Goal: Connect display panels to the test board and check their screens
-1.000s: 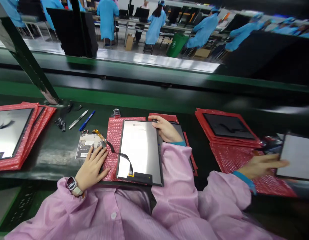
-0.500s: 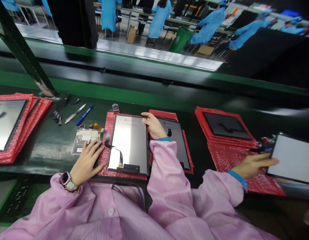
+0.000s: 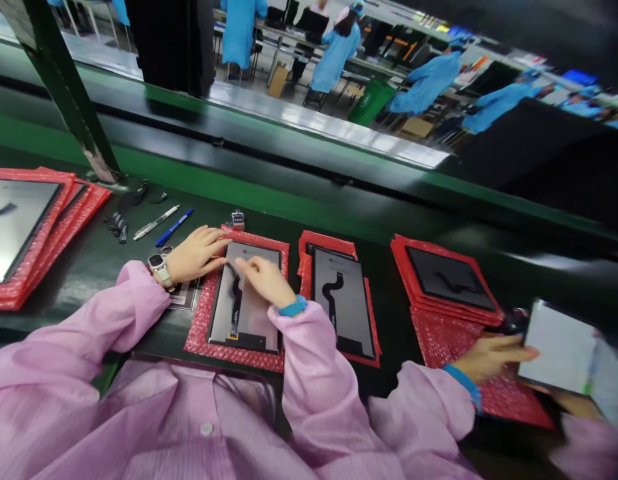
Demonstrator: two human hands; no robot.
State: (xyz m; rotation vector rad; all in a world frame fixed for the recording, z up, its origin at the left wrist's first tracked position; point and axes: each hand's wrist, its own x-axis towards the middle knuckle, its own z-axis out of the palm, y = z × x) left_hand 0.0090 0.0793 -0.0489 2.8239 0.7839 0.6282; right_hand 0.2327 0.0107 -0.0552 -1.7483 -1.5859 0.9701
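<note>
Our right hand (image 3: 266, 281) on black flex cable (image 3: 234, 303) of display panel (image 3: 251, 323); grip on cable unclear. Left hand (image 3: 196, 253) released, open over red bubble mat (image 3: 203, 340).

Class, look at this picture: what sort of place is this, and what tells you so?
Probably an electronics factory assembly line: display panels with ribbon cables lie on red bubble-wrap pads along a long workbench, and workers in blue gowns sit at rows of benches behind.

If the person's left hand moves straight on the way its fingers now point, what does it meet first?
The left hand would probably meet the upper left corner of the tablet display panel first. The panel lies on the red bubble mat. The fingertips look very near that corner, but depth is unclear from this view.
</note>
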